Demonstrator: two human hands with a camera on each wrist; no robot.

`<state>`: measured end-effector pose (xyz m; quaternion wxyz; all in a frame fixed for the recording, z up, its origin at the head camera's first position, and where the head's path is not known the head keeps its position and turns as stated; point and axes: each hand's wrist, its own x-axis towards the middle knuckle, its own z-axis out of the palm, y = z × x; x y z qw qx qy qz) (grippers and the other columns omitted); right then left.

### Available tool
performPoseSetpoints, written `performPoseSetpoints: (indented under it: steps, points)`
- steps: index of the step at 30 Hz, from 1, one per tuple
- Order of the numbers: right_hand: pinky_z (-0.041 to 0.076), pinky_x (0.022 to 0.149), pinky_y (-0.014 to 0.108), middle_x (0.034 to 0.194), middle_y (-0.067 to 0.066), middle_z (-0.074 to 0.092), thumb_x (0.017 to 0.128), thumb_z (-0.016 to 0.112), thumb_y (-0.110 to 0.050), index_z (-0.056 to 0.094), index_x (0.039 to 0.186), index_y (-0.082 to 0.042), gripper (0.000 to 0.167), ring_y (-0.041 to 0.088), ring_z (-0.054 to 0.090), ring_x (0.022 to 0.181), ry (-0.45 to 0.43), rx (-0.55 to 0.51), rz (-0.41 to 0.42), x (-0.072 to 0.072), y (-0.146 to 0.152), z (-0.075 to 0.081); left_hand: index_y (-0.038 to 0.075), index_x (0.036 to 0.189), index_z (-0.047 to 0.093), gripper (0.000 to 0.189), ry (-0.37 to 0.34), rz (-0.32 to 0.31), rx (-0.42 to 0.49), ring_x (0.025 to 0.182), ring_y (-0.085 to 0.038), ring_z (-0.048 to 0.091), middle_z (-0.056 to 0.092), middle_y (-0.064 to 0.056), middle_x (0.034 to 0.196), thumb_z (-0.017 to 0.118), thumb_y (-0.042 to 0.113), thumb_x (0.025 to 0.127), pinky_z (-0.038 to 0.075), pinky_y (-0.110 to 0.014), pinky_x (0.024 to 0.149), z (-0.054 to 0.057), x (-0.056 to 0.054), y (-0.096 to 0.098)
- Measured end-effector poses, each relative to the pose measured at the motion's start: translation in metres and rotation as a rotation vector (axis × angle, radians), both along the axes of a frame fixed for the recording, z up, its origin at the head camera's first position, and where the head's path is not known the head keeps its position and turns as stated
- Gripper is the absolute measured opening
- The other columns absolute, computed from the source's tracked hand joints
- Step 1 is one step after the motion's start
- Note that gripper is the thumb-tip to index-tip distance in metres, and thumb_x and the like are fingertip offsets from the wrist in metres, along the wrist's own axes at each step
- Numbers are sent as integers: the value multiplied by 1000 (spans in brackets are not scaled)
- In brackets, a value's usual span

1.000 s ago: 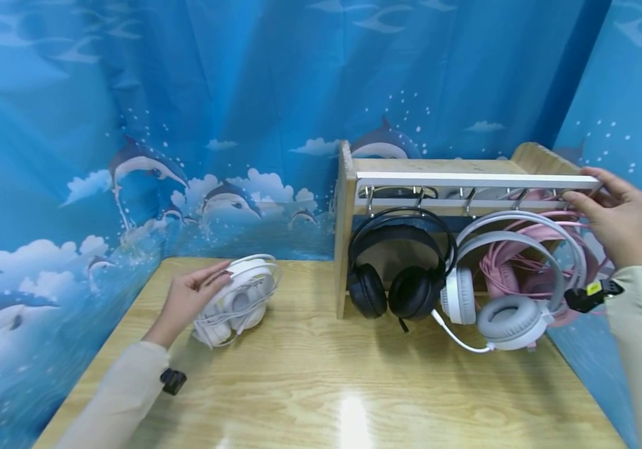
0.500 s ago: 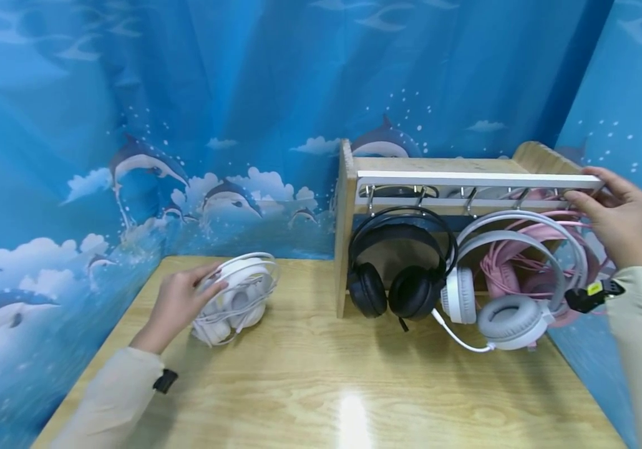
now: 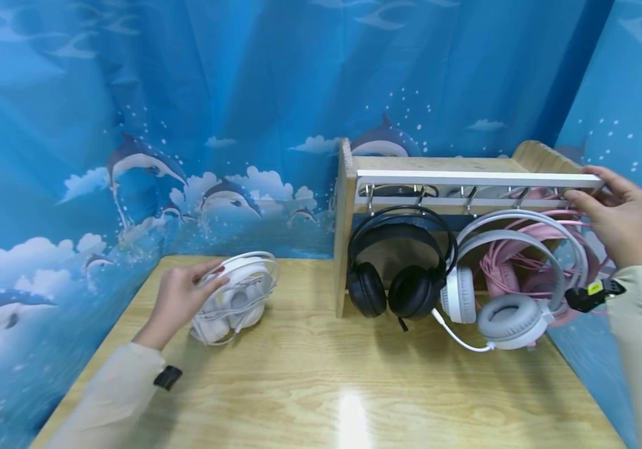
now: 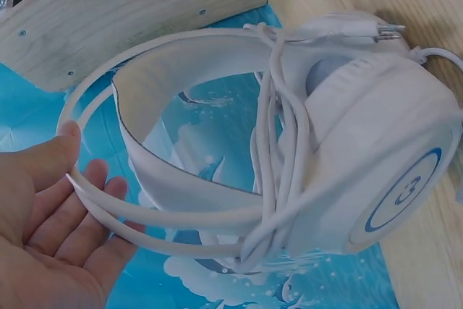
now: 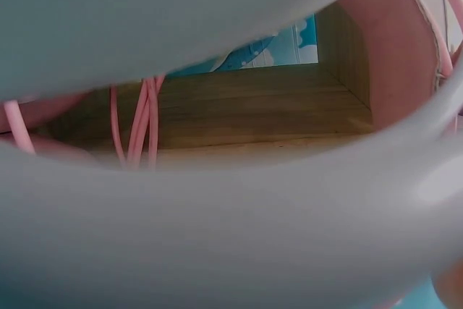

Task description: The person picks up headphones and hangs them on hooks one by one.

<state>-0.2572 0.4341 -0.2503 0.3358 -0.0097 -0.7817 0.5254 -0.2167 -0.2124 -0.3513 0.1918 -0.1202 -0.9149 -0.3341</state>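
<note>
White headphones (image 3: 236,299) with their cable wound round them stand tilted on the wooden table (image 3: 276,399), left of the rack. My left hand (image 3: 180,296) pinches their headband; in the left wrist view the thumb lies over the thin outer bands and the fingers curl beneath. My right hand (image 3: 624,212) grips the right end of the rack's white rail (image 3: 466,181). From the rail's hooks hang black headphones (image 3: 396,274) and white-grey headphones (image 3: 514,318), with pink headphones (image 3: 503,274) to the right, partly hidden. Blurred grey bands (image 5: 217,229) fill most of the right wrist view.
The wooden rack (image 3: 345,231) stands at the table's right back, with side panels and a top shelf. A blue curtain (image 3: 242,93) printed with dolphins hangs behind and beside the table. A white cable (image 3: 461,340) loops below the white-grey headphones.
My left hand has shifted slightly left, and the headband under it has tipped a little the same way. My right hand and the rack look unchanged.
</note>
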Motion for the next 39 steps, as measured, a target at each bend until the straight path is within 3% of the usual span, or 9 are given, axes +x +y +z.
performPoseSetpoints:
  steps: [2,4,7,12,18,26,31,39]
  points:
    - [47,63,3,98,-16,64,86,69,-13,63,128,-15,43,-5,60,83,-4,-7,2,0,1,0,6,118,69,35,-21,1,11,40,-9,28,72,-14,101,72,22,87,29,-25,37,3,0,1]
    - [47,63,3,98,-16,64,86,69,-13,63,129,-15,43,-5,60,83,-5,-3,-1,0,1,0,7,118,69,35,-39,1,18,40,-7,21,72,-14,102,72,22,87,28,-24,36,7,0,2]
    - [47,63,3,99,-16,64,86,69,-13,63,129,-15,43,-5,60,83,-3,-1,-3,0,1,0,7,119,68,34,-60,-7,41,40,-6,36,72,-13,105,71,22,88,31,-25,37,11,1,4]
    - [47,64,2,98,-16,64,87,69,-13,63,129,-15,43,-5,60,84,5,3,0,-1,1,1,9,118,69,36,-61,-52,75,65,-14,67,72,-9,106,71,29,88,40,-23,41,18,6,8]
    - [46,65,2,98,-16,64,86,69,-11,63,128,-14,42,-5,60,84,15,-2,10,-2,1,3,11,121,67,42,-83,-161,121,87,-10,70,70,-5,113,68,37,89,55,-21,61,34,17,20]
    - [47,62,2,97,-17,64,86,69,-13,63,129,-15,43,-6,60,82,-1,14,-3,-1,2,0,10,120,67,37,-122,-308,201,89,-6,70,70,-6,112,69,29,89,57,-23,72,56,27,38]
    - [46,63,2,98,-18,64,86,69,-13,62,129,-16,44,-7,60,82,-7,10,-5,-1,2,-1,7,119,68,34,-111,-398,242,91,-9,70,70,-9,111,70,22,89,57,-24,74,62,27,48]
    - [47,63,2,98,-17,64,86,69,-12,62,130,-15,44,-7,60,83,2,8,-2,-1,2,-1,5,122,66,33,-154,-502,336,95,-18,70,71,-9,111,67,16,91,57,-31,78,72,22,69]
